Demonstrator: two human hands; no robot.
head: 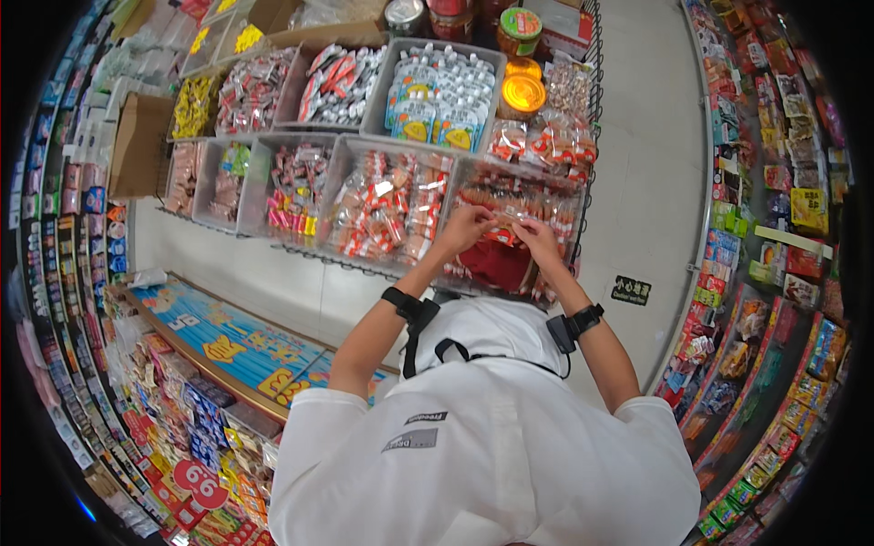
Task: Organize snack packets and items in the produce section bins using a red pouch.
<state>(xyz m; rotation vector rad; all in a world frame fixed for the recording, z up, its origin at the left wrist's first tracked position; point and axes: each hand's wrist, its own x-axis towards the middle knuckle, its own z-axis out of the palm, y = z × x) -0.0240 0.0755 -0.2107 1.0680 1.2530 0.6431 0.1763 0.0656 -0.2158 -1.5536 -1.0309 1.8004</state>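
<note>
My left hand (466, 231) and my right hand (540, 240) pinch a small clear snack packet with red print (503, 234) by its two ends. Both hands are above the front right clear plastic bin (450, 205), where similar packets (502, 190) stand in close rows. Just below the held packet, a dark red object (495, 265) lies at the near side of this bin; what it is I cannot tell. To the left, another bin holds a heap of red-and-clear packets (382, 205).
Further back stand a bin of spouted pouches (437, 95), lidded jars (523, 95) and more candy bins. A black wire rack edge (594, 102) bounds the display on the right. A cardboard box (140, 147) is at left. Snack shelves (751, 273) line the right side beyond the aisle floor (649, 170).
</note>
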